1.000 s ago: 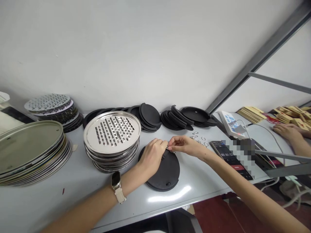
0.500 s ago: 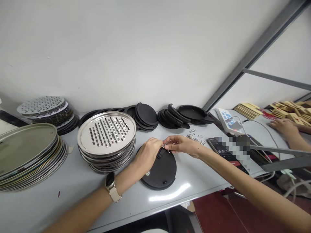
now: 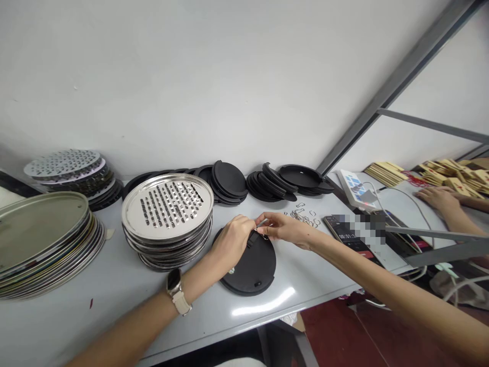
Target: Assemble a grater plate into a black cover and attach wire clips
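A round black lid-like disc (image 3: 254, 270) lies flat on the table, with a small slot near its front edge and a raised strap-like part near its back. My left hand (image 3: 234, 239), wearing a watch on the wrist, is closed in a pinch over the disc's back edge. From the other side my right hand (image 3: 280, 227) pinches a small shiny metal ring (image 3: 265, 236) at that same spot. The fingertips of both hands meet there and cover most of the ring. Just behind my right hand lies a loose pile of metal rings and clips (image 3: 301, 216).
Left of the disc stands a stack of round metal graters (image 3: 168, 206); farther left are stacked oval plates (image 3: 42, 229) and more graters (image 3: 63, 165). Black discs (image 3: 229, 178) line the wall. Phones (image 3: 349, 237) lie right, beside a metal frame (image 3: 351, 127). Beyond it, another person's hand (image 3: 439, 199) touches wooden pieces.
The view has shifted very slightly. Both hands stay pinched together at the disc's back edge, with hardly any movement.
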`<action>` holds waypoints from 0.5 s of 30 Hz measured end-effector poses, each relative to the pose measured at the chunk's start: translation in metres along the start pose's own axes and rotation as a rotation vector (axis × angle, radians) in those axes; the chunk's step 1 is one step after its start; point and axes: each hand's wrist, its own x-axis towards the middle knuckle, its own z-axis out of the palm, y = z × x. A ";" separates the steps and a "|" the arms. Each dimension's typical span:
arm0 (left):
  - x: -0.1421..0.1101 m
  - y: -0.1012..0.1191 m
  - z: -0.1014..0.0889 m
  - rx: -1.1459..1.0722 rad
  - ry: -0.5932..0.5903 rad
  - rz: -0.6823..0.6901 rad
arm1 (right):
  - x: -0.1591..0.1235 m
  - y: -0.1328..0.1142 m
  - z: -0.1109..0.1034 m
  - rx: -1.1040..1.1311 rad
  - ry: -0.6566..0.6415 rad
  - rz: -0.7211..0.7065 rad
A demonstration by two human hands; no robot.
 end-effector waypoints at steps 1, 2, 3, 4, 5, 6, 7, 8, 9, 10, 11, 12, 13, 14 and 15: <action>0.000 -0.001 0.000 -0.001 0.001 0.003 | 0.000 0.000 0.000 -0.005 -0.001 -0.002; 0.000 -0.001 0.001 -0.002 0.000 0.006 | 0.000 0.001 0.000 -0.010 -0.001 -0.005; 0.000 -0.002 0.001 -0.003 -0.001 0.009 | 0.000 0.001 0.000 -0.016 0.000 -0.007; 0.000 -0.002 0.001 -0.003 -0.002 0.015 | 0.001 0.001 0.000 -0.022 0.003 -0.010; -0.001 -0.003 0.002 -0.004 -0.005 0.024 | 0.001 0.001 0.001 -0.030 0.005 -0.013; -0.001 -0.003 0.002 -0.003 -0.011 0.035 | 0.001 0.001 0.001 -0.036 0.007 -0.016; -0.002 -0.003 0.002 0.001 -0.018 0.046 | 0.001 0.002 0.001 -0.043 0.007 -0.020; -0.003 -0.003 0.001 0.008 -0.029 0.056 | 0.001 0.002 0.001 -0.047 0.007 -0.024; -0.004 -0.002 0.001 0.021 -0.042 0.066 | 0.002 0.003 0.001 -0.048 0.005 -0.027; -0.004 -0.002 0.000 0.038 -0.058 0.073 | 0.002 0.003 0.001 -0.055 0.001 -0.032; -0.005 0.000 -0.001 0.059 -0.076 0.077 | 0.002 0.003 0.001 -0.069 -0.003 -0.040; -0.006 0.002 -0.002 0.079 -0.094 0.083 | 0.002 0.003 0.000 -0.088 -0.007 -0.048; -0.006 0.004 -0.004 0.095 -0.110 0.087 | 0.002 0.003 0.000 -0.110 -0.009 -0.056; -0.006 0.006 -0.005 0.105 -0.121 0.085 | 0.002 0.002 -0.001 -0.130 -0.008 -0.063; -0.006 0.008 -0.007 0.109 -0.130 0.079 | 0.001 0.001 -0.001 -0.156 -0.003 -0.077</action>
